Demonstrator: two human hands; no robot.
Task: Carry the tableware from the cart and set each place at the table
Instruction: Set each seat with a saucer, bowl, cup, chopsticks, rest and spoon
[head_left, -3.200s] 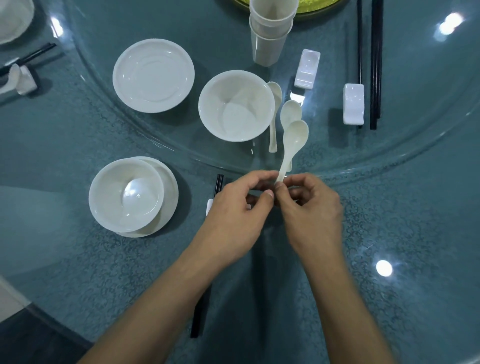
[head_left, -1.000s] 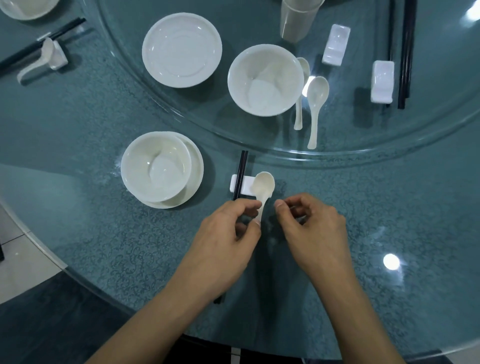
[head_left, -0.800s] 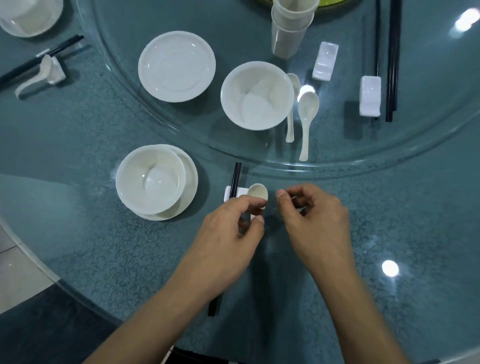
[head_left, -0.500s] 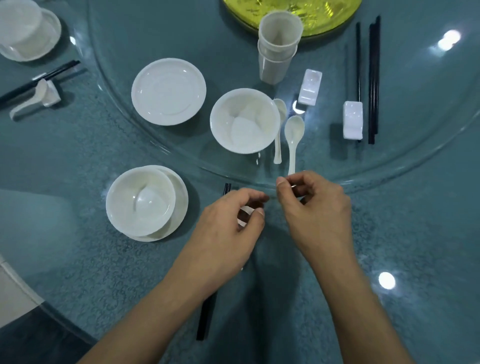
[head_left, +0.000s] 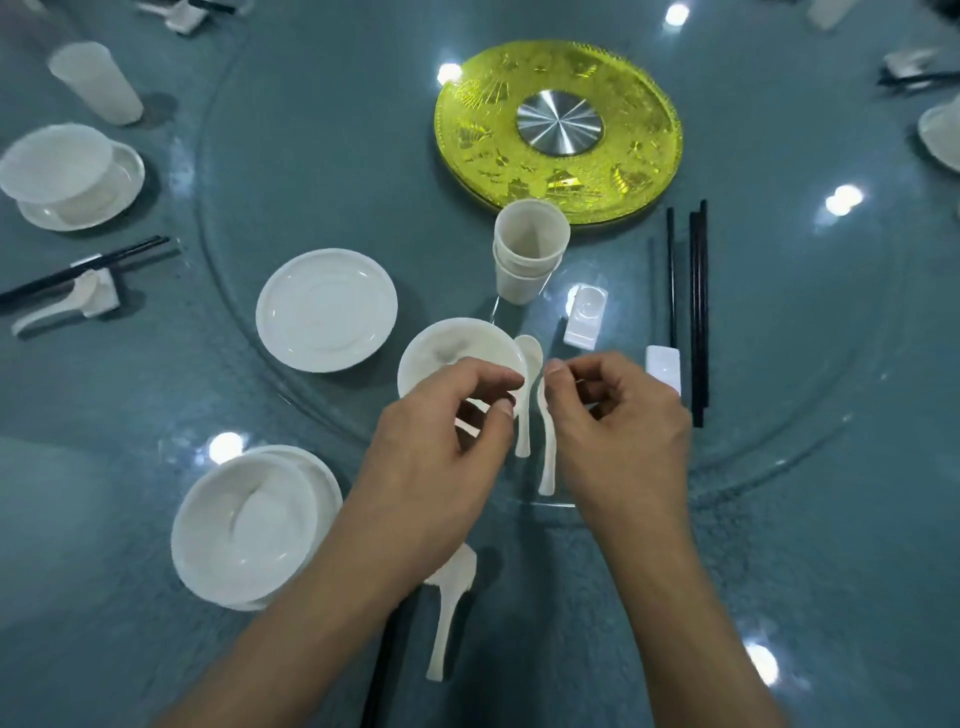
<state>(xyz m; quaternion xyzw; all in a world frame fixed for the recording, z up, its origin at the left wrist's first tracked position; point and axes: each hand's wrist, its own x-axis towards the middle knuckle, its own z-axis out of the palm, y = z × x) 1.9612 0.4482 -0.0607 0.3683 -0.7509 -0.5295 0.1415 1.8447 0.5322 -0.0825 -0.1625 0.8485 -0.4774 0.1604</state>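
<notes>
Both hands have risen from the near place to above the glass turntable (head_left: 337, 156). The left hand (head_left: 441, 447) and the right hand (head_left: 618, 421) hover there with fingers curled and, as far as I see, holding nothing, while the spoon (head_left: 449, 613) lies on the table (head_left: 805, 545) just beside the near chopsticks (head_left: 383, 670). This place has also a near bowl (head_left: 244, 525) on its plate (head_left: 326, 480) but no cup, so I judge much is left: a spare plate (head_left: 326, 310), a spare bowl (head_left: 457, 345), two more spoons (head_left: 522, 431), stacked cups (head_left: 527, 249), two rests (head_left: 586, 317) and spare chopsticks (head_left: 697, 312) wait on the turntable; no brand or writing can be read.
</notes>
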